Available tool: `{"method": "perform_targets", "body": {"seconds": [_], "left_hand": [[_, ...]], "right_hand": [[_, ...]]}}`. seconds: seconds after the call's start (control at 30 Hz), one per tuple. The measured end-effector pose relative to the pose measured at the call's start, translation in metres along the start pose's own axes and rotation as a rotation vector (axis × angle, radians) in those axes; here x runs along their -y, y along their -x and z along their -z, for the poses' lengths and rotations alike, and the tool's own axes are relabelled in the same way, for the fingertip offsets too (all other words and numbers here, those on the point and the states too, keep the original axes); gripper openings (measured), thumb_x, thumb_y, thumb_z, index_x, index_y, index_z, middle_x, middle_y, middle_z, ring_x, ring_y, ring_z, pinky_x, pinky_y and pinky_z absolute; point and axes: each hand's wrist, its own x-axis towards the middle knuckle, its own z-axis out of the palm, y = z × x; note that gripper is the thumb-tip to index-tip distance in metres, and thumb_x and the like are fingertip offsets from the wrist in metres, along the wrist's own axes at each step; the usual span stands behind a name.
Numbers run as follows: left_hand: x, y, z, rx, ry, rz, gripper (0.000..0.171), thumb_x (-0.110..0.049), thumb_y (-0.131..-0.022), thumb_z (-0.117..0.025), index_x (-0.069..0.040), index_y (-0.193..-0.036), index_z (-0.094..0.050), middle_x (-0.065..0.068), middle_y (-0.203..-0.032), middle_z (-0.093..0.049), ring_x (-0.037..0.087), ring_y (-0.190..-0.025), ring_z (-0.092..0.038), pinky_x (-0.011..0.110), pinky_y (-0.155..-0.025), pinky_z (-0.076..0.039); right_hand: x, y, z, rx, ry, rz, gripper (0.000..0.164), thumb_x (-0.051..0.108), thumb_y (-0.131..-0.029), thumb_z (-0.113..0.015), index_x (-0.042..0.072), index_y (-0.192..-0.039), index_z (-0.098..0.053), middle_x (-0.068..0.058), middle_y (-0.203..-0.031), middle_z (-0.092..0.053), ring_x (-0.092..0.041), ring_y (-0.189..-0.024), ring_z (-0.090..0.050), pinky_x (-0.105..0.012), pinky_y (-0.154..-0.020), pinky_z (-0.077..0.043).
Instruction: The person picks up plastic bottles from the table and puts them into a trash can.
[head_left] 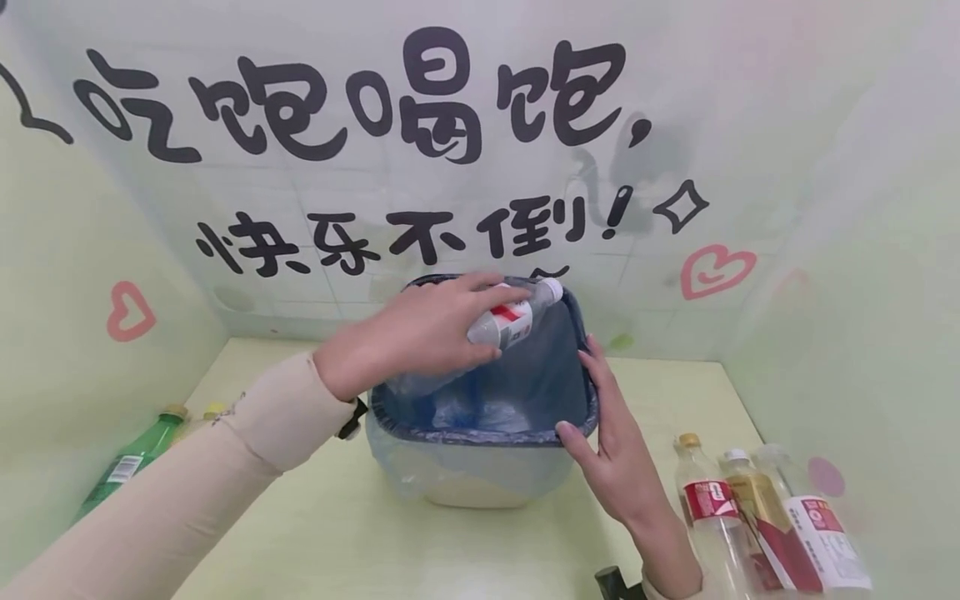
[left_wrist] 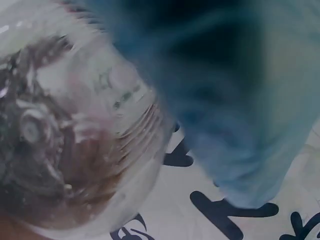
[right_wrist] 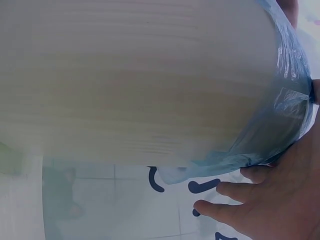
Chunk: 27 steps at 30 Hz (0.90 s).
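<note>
My left hand grips a clear plastic bottle with a white cap and a red-and-white label. The bottle lies tilted above the mouth of a pale trash bin, its cap end pointing up and right. A blue plastic bag lines the bin and folds over its rim. In the left wrist view the ribbed base of the bottle fills the left side. My right hand holds the bin's right side, thumb at the front of the rim and fingers spread along the bagged side.
Several clear bottles with labels stand at the right, beside my right forearm. A green bottle is at the left, partly behind my left sleeve. A printed translucent sheet rises behind the bin, with pale side panels.
</note>
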Motion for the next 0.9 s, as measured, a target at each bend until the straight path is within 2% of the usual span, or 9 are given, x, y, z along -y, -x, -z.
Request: {"method": "perform_targets", "body": {"seconds": [0.23,0.37,0.5,0.6,0.67,0.8,0.9], "left_hand": [[-0.001,-0.001,-0.01,0.049,-0.004,0.026,0.071,-0.038,-0.09,-0.072,-0.036,-0.153,-0.038,0.006,-0.157,-0.036,0.031,-0.124,-0.056,0.051,-0.096,-0.047],[-0.003,-0.003,-0.018,0.101,-0.026,0.038,0.071,-0.038,-0.09,-0.071,-0.036,-0.153,-0.038,0.006,-0.158,-0.034,0.032,-0.124,-0.056,0.051,-0.093,-0.048],[-0.004,-0.005,-0.029,0.128,-0.067,0.025,0.069,-0.037,-0.09,-0.072,-0.032,-0.152,-0.042,0.007,-0.155,-0.039,0.031,-0.126,-0.055,0.052,-0.092,-0.05],[-0.005,-0.005,-0.036,0.112,-0.096,-0.002,0.067,-0.042,-0.089,-0.072,-0.028,-0.15,-0.046,0.009,-0.154,-0.041,0.031,-0.131,-0.051,0.054,-0.093,-0.05],[-0.005,-0.005,-0.038,0.087,-0.111,-0.021,0.068,-0.047,-0.089,-0.071,-0.026,-0.149,-0.047,0.01,-0.154,-0.04,0.032,-0.135,-0.047,0.054,-0.098,-0.047],[-0.006,-0.004,-0.037,0.043,-0.149,-0.055,0.071,-0.056,-0.089,-0.067,-0.025,-0.15,-0.046,0.01,-0.155,-0.038,0.034,-0.142,-0.035,0.053,-0.112,-0.033],[-0.006,-0.004,-0.035,0.036,-0.166,-0.066,0.073,-0.059,-0.09,-0.064,-0.025,-0.151,-0.043,0.009,-0.157,-0.036,0.036,-0.146,-0.028,0.054,-0.116,-0.023]], "right_hand": [[0.001,-0.001,0.0,0.019,0.017,-0.039,0.077,0.012,-0.093,-0.064,0.021,-0.158,-0.024,0.006,-0.166,-0.013,-0.017,-0.151,-0.015,-0.026,-0.118,-0.018],[0.001,-0.002,0.0,0.023,0.017,-0.042,0.076,0.014,-0.094,-0.064,0.02,-0.158,-0.024,0.005,-0.166,-0.013,-0.017,-0.151,-0.015,-0.03,-0.119,-0.018],[0.0,-0.001,0.0,0.025,0.013,-0.041,0.075,0.016,-0.094,-0.064,0.02,-0.158,-0.024,0.004,-0.166,-0.014,-0.017,-0.151,-0.015,-0.026,-0.118,-0.018],[0.0,-0.001,-0.001,0.02,-0.002,-0.023,0.075,0.014,-0.094,-0.064,0.019,-0.158,-0.026,0.002,-0.166,-0.015,-0.019,-0.151,-0.015,-0.02,-0.116,-0.017],[-0.001,-0.001,-0.001,0.018,-0.011,-0.007,0.075,0.013,-0.093,-0.064,0.018,-0.158,-0.026,0.001,-0.166,-0.015,-0.02,-0.151,-0.015,-0.018,-0.115,-0.017],[-0.001,-0.001,-0.001,0.018,-0.01,0.003,0.074,0.012,-0.094,-0.063,0.017,-0.158,-0.026,0.0,-0.166,-0.015,-0.021,-0.151,-0.015,-0.019,-0.116,-0.016],[-0.001,-0.001,0.0,0.02,0.004,-0.015,0.074,0.014,-0.095,-0.062,0.019,-0.158,-0.024,0.001,-0.166,-0.014,-0.021,-0.151,-0.015,-0.02,-0.116,-0.016]]}}
